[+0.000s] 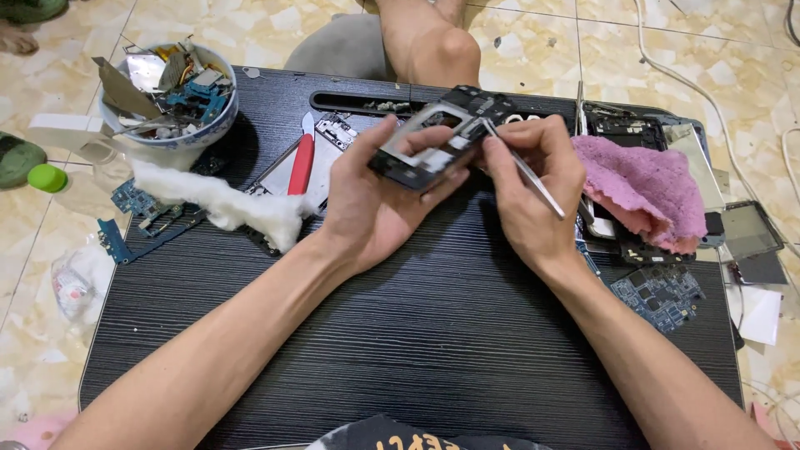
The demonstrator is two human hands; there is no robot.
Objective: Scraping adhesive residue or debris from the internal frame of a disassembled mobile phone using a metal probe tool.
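Inspection, left to right. A bowl [167,100] of scrap parts stands at the far left corner of the black tray table [417,333]; white cotton wadding [225,204] lies just beside it. Above the table's far middle, the left hand [367,200] grips a phone frame [437,137], tilted. The right hand [533,192] pinches metal tweezers [521,167], tip touching the frame's upper edge. Judged step: picking at a frame component; the next move calls for a steady frame. A pink cloth [650,187] lies at the far right.
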